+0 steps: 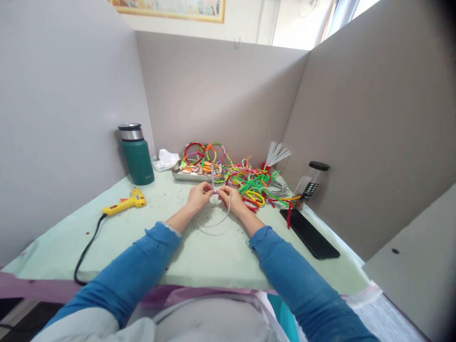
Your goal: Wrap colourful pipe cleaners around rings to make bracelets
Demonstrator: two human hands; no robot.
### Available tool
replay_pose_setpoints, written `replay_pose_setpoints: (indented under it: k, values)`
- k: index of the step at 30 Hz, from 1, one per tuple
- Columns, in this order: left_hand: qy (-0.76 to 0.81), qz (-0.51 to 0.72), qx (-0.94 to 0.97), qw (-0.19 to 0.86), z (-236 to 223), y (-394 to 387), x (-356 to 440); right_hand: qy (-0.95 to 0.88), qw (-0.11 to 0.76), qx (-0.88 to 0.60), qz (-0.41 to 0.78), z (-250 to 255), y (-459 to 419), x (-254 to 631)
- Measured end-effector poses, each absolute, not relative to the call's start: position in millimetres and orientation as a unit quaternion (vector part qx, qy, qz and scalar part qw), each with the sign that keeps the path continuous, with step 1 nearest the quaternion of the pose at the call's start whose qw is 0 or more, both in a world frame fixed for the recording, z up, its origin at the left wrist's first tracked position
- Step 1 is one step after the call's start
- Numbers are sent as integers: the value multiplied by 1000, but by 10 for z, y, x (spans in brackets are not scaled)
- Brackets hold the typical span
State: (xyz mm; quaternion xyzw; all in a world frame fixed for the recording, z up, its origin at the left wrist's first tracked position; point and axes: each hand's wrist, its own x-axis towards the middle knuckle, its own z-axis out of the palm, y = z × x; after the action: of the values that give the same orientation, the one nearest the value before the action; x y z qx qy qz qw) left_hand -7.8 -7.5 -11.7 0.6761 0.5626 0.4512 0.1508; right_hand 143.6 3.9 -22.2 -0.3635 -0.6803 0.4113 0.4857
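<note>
Above the middle of the table, my left hand (pixel 199 196) and my right hand (pixel 231 198) meet with fingertips pinched close together. A purple pipe cleaner (pixel 213 175) sticks upright at my left fingertips, and a short purple bit shows between the two hands. From my right fingers a thin whitish hoop (pixel 228 213) curves down towards the table; part of it is hidden by my hands. Just beyond lies a tangled pile of colourful pipe cleaners (pixel 254 183). Behind my hands, a metal tray (pixel 192 177) holds small shell-like pieces.
Left of my arms lie a yellow glue gun (pixel 125 203) with a black cord and a green bottle (pixel 137 159). Finished-looking colourful rings (pixel 194 151) lean at the back. White sticks (pixel 276 154), a black-lidded container (pixel 313 180) and a black phone (pixel 309 233) are at right. Grey partitions enclose the table.
</note>
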Motion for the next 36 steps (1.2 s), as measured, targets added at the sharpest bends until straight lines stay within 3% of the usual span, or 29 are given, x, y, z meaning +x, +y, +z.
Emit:
replay_pose_setpoints:
  k: [36]
  values:
    - [561, 451, 669, 183, -97, -100, -73, -698, 472, -369, 393, -246, 64, 1451]
